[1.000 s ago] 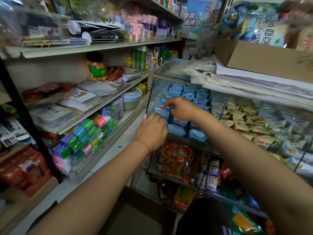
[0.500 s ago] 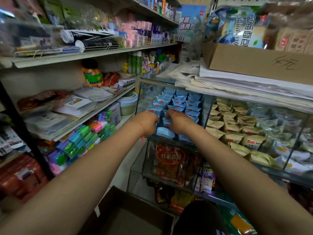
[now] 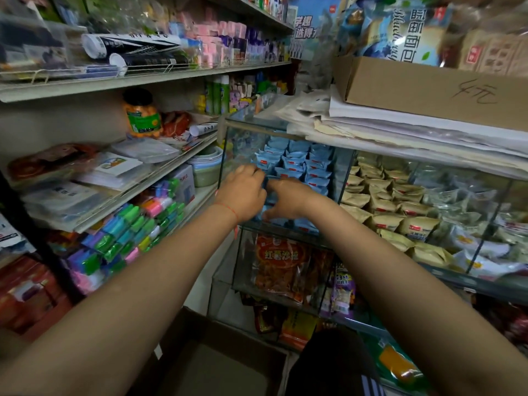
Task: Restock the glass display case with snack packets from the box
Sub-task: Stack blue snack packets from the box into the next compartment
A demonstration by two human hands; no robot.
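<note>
We have both arms stretched into the left end compartment of the glass display case (image 3: 228,155), where rows of blue snack packets (image 3: 294,164) stand stacked toward the back, their printed faces turned to us and their long sides running across the compartment. Our left hand (image 3: 243,195) sits at the near left of the pile, fingers curled over the top edge of a blue packet (image 3: 265,182) that shows only as a thin sliver between the two hands; which way that packet points we cannot tell, since the hands cover most of it. Our right hand (image 3: 288,200) lies just beside the left, touching it at the knuckles, fingers bent down onto the front packets; we cannot tell whether its grip closes on one or only presses. The held packet lies right at the left fingertips, in front of the stacked rows. In the next compartment to the right are tan packets (image 3: 383,201). A cardboard box (image 3: 428,87) rests on papers on top of the case, and another open box (image 3: 217,364) lies on the floor below our arms.
</note>
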